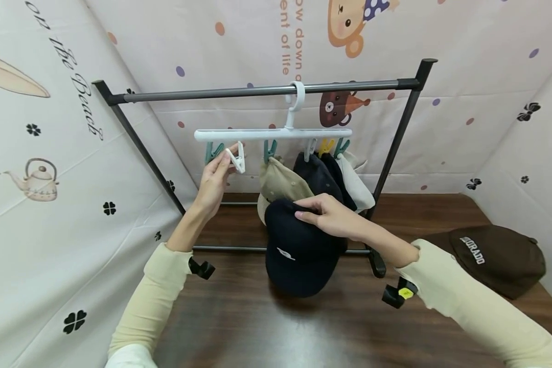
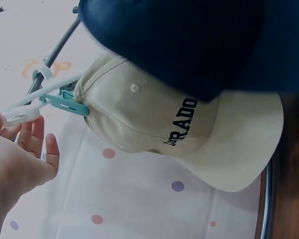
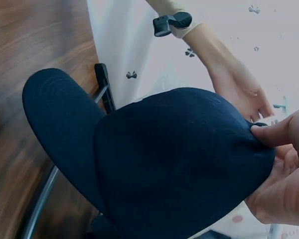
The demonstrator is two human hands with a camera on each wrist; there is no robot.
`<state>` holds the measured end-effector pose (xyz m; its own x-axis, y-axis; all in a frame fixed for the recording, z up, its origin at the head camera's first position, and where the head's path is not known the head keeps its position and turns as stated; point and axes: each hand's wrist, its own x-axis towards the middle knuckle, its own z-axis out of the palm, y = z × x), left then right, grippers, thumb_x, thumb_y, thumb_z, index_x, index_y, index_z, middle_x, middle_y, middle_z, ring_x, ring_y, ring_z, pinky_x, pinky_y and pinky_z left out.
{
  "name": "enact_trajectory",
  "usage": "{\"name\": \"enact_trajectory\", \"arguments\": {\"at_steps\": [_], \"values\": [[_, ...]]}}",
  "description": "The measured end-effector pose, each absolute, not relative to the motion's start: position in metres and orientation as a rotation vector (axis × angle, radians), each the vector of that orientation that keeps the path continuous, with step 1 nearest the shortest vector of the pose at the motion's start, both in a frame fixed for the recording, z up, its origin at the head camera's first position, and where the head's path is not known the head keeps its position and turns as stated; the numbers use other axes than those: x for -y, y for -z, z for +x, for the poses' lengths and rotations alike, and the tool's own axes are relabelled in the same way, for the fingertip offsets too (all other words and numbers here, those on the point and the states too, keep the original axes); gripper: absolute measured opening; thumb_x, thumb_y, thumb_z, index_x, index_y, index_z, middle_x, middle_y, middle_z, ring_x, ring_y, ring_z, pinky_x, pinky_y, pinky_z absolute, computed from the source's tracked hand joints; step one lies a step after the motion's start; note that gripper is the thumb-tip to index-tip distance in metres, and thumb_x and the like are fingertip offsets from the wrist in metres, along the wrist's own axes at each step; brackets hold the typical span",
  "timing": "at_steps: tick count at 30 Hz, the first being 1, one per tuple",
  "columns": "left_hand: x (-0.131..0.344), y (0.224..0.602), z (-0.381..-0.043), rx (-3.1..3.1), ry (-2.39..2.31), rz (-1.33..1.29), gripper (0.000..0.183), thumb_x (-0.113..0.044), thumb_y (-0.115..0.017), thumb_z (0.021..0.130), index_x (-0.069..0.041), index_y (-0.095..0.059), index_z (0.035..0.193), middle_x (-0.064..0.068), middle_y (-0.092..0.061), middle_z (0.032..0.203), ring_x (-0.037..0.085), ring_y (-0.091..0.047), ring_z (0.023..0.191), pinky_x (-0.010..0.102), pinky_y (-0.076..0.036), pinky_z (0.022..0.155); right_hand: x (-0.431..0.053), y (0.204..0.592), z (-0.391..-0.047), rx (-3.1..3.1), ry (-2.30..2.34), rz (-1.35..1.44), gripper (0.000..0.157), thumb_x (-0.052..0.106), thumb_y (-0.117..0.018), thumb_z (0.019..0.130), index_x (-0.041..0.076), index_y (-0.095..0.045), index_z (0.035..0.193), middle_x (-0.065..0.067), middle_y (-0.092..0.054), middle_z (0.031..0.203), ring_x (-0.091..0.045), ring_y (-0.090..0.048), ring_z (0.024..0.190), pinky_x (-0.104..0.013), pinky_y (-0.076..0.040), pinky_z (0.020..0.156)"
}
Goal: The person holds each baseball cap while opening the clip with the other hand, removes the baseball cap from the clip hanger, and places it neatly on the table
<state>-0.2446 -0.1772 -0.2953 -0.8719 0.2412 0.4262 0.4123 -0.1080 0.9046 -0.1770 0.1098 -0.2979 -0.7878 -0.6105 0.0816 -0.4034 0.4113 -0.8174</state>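
My left hand (image 1: 214,180) pinches a white clip (image 1: 240,159) under the left half of the white hanger (image 1: 244,135). In my right hand (image 1: 333,217) is a dark navy baseball cap (image 1: 299,250), gripped by the edge of its crown, brim downward, with a small white mark on it. The right wrist view shows the thumb pressing the fabric of this cap (image 3: 179,154). Behind it a beige cap (image 2: 139,109) with dark lettering hangs from a green clip (image 2: 67,103). A teal clip (image 1: 213,152) sits beside my left fingers.
Further right on the hanger, more dark caps (image 1: 315,171) and a white cap (image 1: 356,186) hang from clips. A black rack (image 1: 239,93) bears the hanger. A brown cap (image 1: 501,258) lies on the wooden floor at right, near the printed fabric wall (image 1: 510,153).
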Motion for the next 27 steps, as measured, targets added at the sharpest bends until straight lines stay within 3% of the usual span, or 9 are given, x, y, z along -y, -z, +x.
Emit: {"name": "enact_trajectory", "arguments": {"at_steps": [4,7,11,14,20,23,27], "values": [[0.179,0.296,-0.246,2.02,2.111,-0.724,0.05,-0.027,-0.033,0.113,0.0,-0.043,0.153,0.013,-0.046,0.157,0.013,-0.052,0.126,0.027,-0.042,0.102,-0.13,0.302,-0.174,-2.395,1.319,-0.895,0.035,0.013,-0.055,0.106,0.005,-0.064,0.139,-0.013,-0.069,0.133,-0.017,-0.067,0.119,-0.03,-0.055,0.1],[0.182,0.299,-0.246,2.053,2.091,-0.67,0.049,-0.026,-0.036,0.112,0.0,-0.043,0.153,0.005,-0.058,0.138,0.014,-0.054,0.116,0.026,-0.042,0.098,-0.148,0.304,-0.172,-2.357,1.327,-0.889,0.034,0.014,-0.055,0.106,0.005,-0.065,0.137,-0.012,-0.072,0.129,-0.008,-0.068,0.109,-0.022,-0.054,0.094],[0.187,0.304,-0.249,2.061,2.062,-0.639,0.044,-0.02,-0.042,0.111,0.0,-0.048,0.149,-0.007,-0.061,0.113,0.012,-0.055,0.107,0.025,-0.044,0.095,-0.171,0.306,-0.166,-2.287,1.339,-0.845,0.036,0.016,-0.053,0.107,0.004,-0.061,0.141,-0.015,-0.069,0.133,-0.005,-0.068,0.11,-0.022,-0.054,0.096],[0.193,0.31,-0.25,2.054,2.038,-0.655,0.038,-0.017,-0.045,0.11,-0.004,-0.054,0.144,-0.008,-0.063,0.11,0.01,-0.056,0.105,0.025,-0.045,0.095,-0.187,0.307,-0.161,-2.264,1.334,-0.803,0.039,0.017,-0.053,0.108,0.003,-0.058,0.143,-0.018,-0.067,0.135,-0.005,-0.069,0.111,-0.022,-0.055,0.096],[0.21,0.326,-0.252,2.212,1.842,-0.651,0.041,-0.02,-0.048,0.11,-0.011,-0.05,0.15,-0.002,-0.061,0.133,0.019,-0.057,0.12,0.027,-0.046,0.099,-0.219,0.309,-0.153,-2.27,1.321,-0.713,0.042,0.019,-0.053,0.108,-0.001,-0.056,0.145,-0.022,-0.065,0.136,-0.005,-0.069,0.111,-0.023,-0.056,0.094],[0.221,0.337,-0.254,2.366,1.555,-0.661,0.048,-0.023,-0.05,0.109,-0.014,-0.043,0.156,0.006,-0.054,0.149,0.028,-0.053,0.13,0.038,-0.045,0.107,-0.239,0.309,-0.15,-2.292,1.32,-0.651,0.044,0.02,-0.052,0.108,-0.001,-0.054,0.146,-0.024,-0.064,0.137,-0.006,-0.07,0.11,-0.024,-0.057,0.092],[0.236,0.355,-0.258,2.518,1.127,-0.667,0.058,-0.028,-0.055,0.107,-0.016,-0.036,0.161,0.015,-0.043,0.161,0.038,-0.04,0.146,0.061,-0.033,0.117,-0.266,0.31,-0.149,-2.331,1.331,-0.543,0.047,0.022,-0.051,0.109,-0.003,-0.05,0.148,-0.02,-0.065,0.137,-0.008,-0.071,0.11,-0.024,-0.058,0.091]]}}
